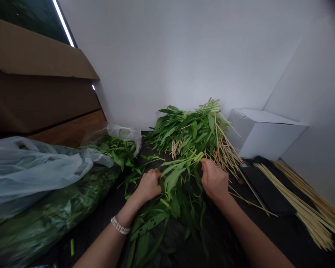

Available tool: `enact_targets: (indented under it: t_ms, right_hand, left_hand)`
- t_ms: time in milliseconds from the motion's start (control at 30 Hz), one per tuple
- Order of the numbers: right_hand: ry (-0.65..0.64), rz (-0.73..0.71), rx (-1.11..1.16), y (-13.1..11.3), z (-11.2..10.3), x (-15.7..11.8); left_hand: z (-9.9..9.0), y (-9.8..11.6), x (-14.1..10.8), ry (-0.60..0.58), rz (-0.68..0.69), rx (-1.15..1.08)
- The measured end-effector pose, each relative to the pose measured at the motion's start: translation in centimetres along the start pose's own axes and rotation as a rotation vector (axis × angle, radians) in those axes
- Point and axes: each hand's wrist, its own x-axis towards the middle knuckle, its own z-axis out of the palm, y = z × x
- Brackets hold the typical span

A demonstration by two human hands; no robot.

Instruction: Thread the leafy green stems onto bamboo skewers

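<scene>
A bunch of leafy green stems [175, 176] hangs between my hands, its cut ends up at the right and its leaves drooping toward me. My left hand [151, 185] is closed at the bunch's left side, fingers curled on the leaves. At the cut ends, my right hand [214, 179] pinches with thumb and forefinger; the exact grip is partly hidden. Behind them lies a pile of greens [190, 126] with thin wooden sticks [226, 152] poking out to the right. More loose leaves [150, 223] lie below my hands.
Plastic bags of greens [58, 201] fill the left side, below a cardboard box [39, 93]. At the right are a white box [268, 130], a dark flat object [268, 191] and long sticks [298, 208]. A white wall [167, 56] stands behind.
</scene>
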Motion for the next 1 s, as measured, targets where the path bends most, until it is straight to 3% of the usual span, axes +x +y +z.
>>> enact_targets:
  t_ms: [133,267,367,467,600,767,867,1000]
  right_hand:
    - [0.004,-0.017,0.0,-0.1,0.0,0.0]
    - [-0.001,-0.034,0.01,-0.3,-0.1,0.0]
    - [-0.027,-0.056,0.039,-0.7,-0.1,-0.1]
    - [-0.057,-0.078,0.055,-1.0,0.0,-0.3]
    - [-0.08,-0.085,0.067,-1.2,0.3,-0.5]
    - [-0.064,-0.115,0.109,-1.4,0.1,-0.5]
    - [-0.091,-0.178,0.152,-1.9,0.0,-0.6]
    - [-0.164,-0.262,0.165,-2.7,0.1,-0.9]
  left_hand:
    - [0.4,-0.2,0.0,-0.012,-0.009,-0.095]
    - [0.4,-0.4,0.4,0.078,0.08,-0.284]
    - [-0.3,-0.7,0.8,0.291,0.106,-0.621]
    - [-1.4,-1.1,1.0,0.534,0.029,-0.947]
    - [-2.3,-1.5,1.2,0.632,-0.097,-1.411]
    - [-2.6,-1.1,1.5,0.536,-0.275,-1.738]
    - [-2.4,-0.6,1.3,0.403,-0.338,-1.721]
    - [-1.7,-0.1,1.1,0.276,-0.307,-1.647]
